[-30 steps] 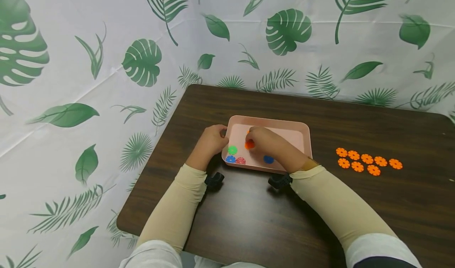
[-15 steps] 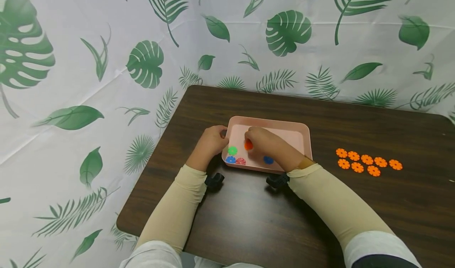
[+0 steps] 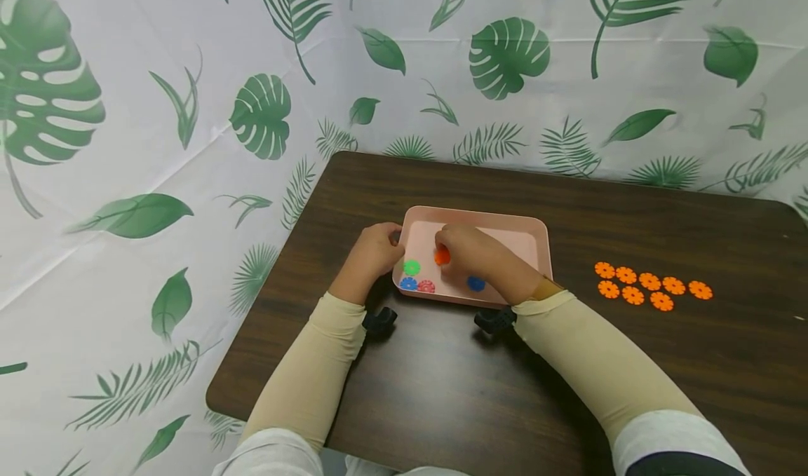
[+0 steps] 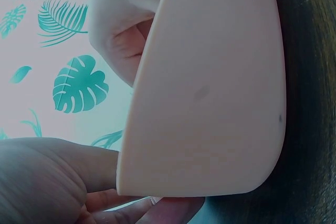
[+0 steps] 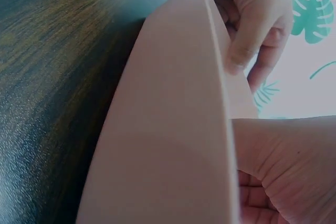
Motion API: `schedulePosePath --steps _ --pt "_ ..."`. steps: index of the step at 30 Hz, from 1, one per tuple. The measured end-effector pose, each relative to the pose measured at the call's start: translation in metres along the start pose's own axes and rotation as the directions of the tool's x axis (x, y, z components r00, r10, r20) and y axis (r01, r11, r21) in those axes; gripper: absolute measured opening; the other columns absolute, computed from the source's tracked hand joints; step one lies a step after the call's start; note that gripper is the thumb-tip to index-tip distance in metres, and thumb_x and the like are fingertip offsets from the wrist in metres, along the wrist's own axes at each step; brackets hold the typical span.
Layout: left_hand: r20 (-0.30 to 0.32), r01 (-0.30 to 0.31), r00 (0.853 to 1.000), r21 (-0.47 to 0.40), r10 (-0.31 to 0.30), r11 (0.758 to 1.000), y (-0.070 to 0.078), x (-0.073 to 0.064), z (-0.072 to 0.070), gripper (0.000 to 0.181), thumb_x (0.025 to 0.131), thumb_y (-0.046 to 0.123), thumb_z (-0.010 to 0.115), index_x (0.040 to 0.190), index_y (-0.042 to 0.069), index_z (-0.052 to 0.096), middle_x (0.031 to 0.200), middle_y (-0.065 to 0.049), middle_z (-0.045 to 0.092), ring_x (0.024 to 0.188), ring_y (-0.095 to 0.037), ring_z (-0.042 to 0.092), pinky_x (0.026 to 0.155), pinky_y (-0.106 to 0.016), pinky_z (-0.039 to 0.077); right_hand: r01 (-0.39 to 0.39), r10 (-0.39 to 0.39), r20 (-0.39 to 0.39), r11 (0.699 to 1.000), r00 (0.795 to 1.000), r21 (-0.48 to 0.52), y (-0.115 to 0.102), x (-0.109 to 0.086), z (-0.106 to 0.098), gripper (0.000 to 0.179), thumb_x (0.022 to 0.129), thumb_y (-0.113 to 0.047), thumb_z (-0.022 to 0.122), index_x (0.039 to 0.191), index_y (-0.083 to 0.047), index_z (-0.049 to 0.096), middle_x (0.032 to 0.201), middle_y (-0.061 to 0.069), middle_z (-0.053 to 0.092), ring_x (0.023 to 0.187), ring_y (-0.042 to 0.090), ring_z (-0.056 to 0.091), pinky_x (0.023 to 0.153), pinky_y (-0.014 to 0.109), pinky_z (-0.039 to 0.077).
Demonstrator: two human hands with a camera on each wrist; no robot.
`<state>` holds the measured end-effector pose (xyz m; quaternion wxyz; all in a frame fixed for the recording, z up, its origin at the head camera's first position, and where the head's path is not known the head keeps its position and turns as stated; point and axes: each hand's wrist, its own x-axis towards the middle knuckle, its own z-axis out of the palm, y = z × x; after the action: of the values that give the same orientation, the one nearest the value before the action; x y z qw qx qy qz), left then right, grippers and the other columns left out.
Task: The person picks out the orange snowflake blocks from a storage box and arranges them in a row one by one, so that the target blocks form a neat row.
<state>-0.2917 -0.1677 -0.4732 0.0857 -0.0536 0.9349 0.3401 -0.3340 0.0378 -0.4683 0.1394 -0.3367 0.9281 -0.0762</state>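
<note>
A shallow pink tray (image 3: 517,239) lies on the table, its outer wall (image 4: 205,87) filling much of the left wrist view. My left hand (image 3: 376,250) holds its left rim, fingers bent around the edge. Over the tray, my right hand (image 3: 476,252) has its fingers curled down and pinches an orange flower-shaped disc (image 3: 442,256), partly covered by the fingertips. Also in the tray are a green disc (image 3: 412,268), a blue disc (image 3: 408,284) and a red disc (image 3: 426,287) at the left front corner. Another blue disc (image 3: 476,284) shows beneath the right hand.
Several orange discs (image 3: 649,281) lie in two rows on the dark wooden table (image 3: 435,378), right of the tray. A white cloth (image 3: 429,132) printed with green leaves hangs behind and left of the table. Black wrist mounts (image 3: 380,320) sit under both wrists.
The bit of orange above the right fingertips is hidden now, and the orange disc below them has moved slightly. My left hand has stayed at the tray's rim.
</note>
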Motion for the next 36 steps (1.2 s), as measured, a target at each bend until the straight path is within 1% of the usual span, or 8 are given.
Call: schedulePosePath --steps 4,9,15,17,20,25,31,36 --pt "0.005 -0.004 1.0 -0.006 0.004 1.0 0.001 0.0 0.001 0.052 0.094 0.019 0.066 0.145 0.011 0.06 0.1 -0.009 0.065 0.079 -0.024 0.062 0.063 -0.034 0.053 0.008 -0.008 -0.027 1.0 1.0 0.003 0.004 -0.006 -0.005 0.026 0.084 -0.02 0.08 0.101 -0.006 0.067 0.084 0.003 0.058 0.073 0.021 0.051 0.067 0.033 0.044" --pt "-0.001 -0.018 1.0 0.002 0.018 1.0 0.002 0.0 0.001 0.051 0.094 0.02 0.066 0.144 0.011 0.061 0.1 -0.009 0.066 0.079 -0.024 0.062 0.063 -0.034 0.053 0.02 -0.016 -0.102 0.999 0.995 0.038 0.013 -0.02 -0.019 0.027 0.083 -0.018 0.08 0.102 -0.005 0.066 0.086 0.004 0.058 0.077 0.022 0.051 0.07 0.035 0.043" --pt "0.001 -0.01 1.0 0.005 0.01 1.0 0.004 0.001 -0.002 0.051 0.095 0.02 0.066 0.144 0.011 0.06 0.1 -0.009 0.065 0.08 -0.025 0.062 0.064 -0.035 0.053 -0.045 0.053 -0.119 0.996 0.991 0.075 0.026 -0.048 -0.046 0.036 0.084 -0.02 0.081 0.114 -0.007 0.066 0.098 0.004 0.061 0.091 0.024 0.055 0.08 0.04 0.051" --pt "0.007 -0.009 1.0 0.007 0.009 1.0 0.005 0.001 -0.003 0.051 0.095 0.02 0.066 0.145 0.011 0.06 0.101 -0.009 0.065 0.081 -0.025 0.062 0.065 -0.035 0.053 -0.049 0.06 -0.144 0.996 0.988 0.08 0.033 -0.059 -0.055 0.04 0.083 -0.019 0.083 0.117 -0.006 0.067 0.1 0.005 0.063 0.093 0.024 0.057 0.083 0.042 0.054" --pt "0.014 -0.001 1.0 0.006 0.001 1.0 0.005 0.002 -0.003 0.052 0.095 0.02 0.066 0.146 0.012 0.059 0.103 -0.009 0.065 0.082 -0.025 0.062 0.066 -0.034 0.053 -0.058 0.071 -0.188 0.996 0.98 0.074 0.045 -0.078 -0.066 0.039 0.081 -0.015 0.083 0.116 -0.004 0.07 0.102 0.007 0.064 0.092 0.026 0.058 0.085 0.044 0.057" --pt "0.014 0.017 1.0 0.0 -0.017 1.0 0.004 0.001 -0.005 0.053 0.095 0.021 0.066 0.147 0.012 0.058 0.104 -0.01 0.064 0.083 -0.026 0.062 0.066 -0.036 0.054 -0.124 0.138 -0.223 0.989 0.965 0.077 0.07 -0.113 -0.079 0.036 0.082 -0.013 0.08 0.114 -0.003 0.071 0.105 0.011 0.064 0.092 0.028 0.059 0.082 0.047 0.057" --pt "-0.001 0.0 1.0 0.019 0.0 1.0 0.005 0.0 -0.004 0.053 0.095 0.021 0.066 0.146 0.011 0.059 0.106 -0.01 0.065 0.085 -0.027 0.061 0.07 -0.037 0.054 -0.188 0.205 -0.232 0.978 0.951 0.09 0.113 -0.159 -0.08 0.035 0.083 -0.014 0.078 0.112 0.0 0.068 0.105 0.013 0.062 0.09 0.029 0.057 0.079 0.05 0.052" --pt "-0.007 -0.004 1.0 0.031 0.005 1.0 0.006 -0.001 -0.002 0.052 0.095 0.021 0.066 0.145 0.011 0.06 0.108 -0.009 0.066 0.087 -0.026 0.062 0.072 -0.038 0.054 -0.257 0.27 -0.225 0.963 0.936 0.083 0.151 -0.203 -0.074 0.037 0.084 -0.015 0.079 0.112 0.004 0.065 0.103 0.016 0.062 0.091 0.032 0.058 0.079 0.053 0.05"
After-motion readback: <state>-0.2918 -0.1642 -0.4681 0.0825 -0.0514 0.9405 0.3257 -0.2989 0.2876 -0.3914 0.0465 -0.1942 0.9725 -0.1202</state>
